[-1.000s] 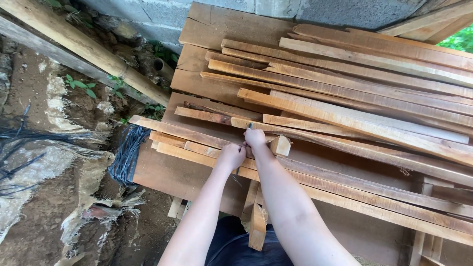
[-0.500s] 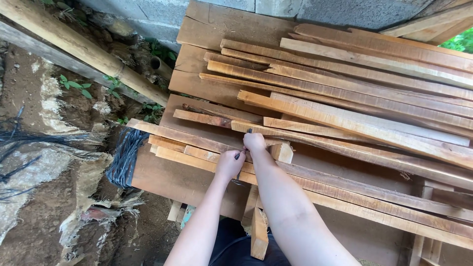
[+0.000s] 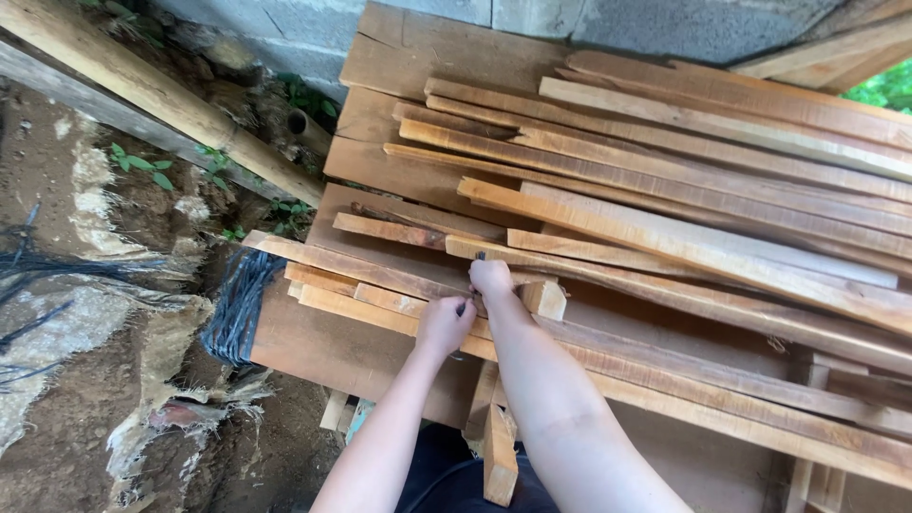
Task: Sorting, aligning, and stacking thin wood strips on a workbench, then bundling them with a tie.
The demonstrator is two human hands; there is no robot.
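Observation:
A stack of long rough wooden planks [image 3: 665, 209] lies across wider boards. My left hand [image 3: 443, 326] rests closed on the near planks [image 3: 361, 304], fingers curled around a thin dark object that is mostly hidden. My right hand [image 3: 491, 278] is closed just beyond it, pinching the same small dark thing against a plank edge. A short wooden block [image 3: 545, 297] sits right beside my right hand. Both forearms reach in from the bottom of the view.
A thick pole [image 3: 142, 90] slants along the left by a grey block wall [image 3: 608, 19]. Bare dirt, torn sacking [image 3: 152, 380] and a black fibre bundle [image 3: 237, 304] lie to the left. A short timber piece [image 3: 498, 456] stands under the planks.
Both hands stay at the same spot on the planks; the view has shifted slightly and the hands sit a little closer together.

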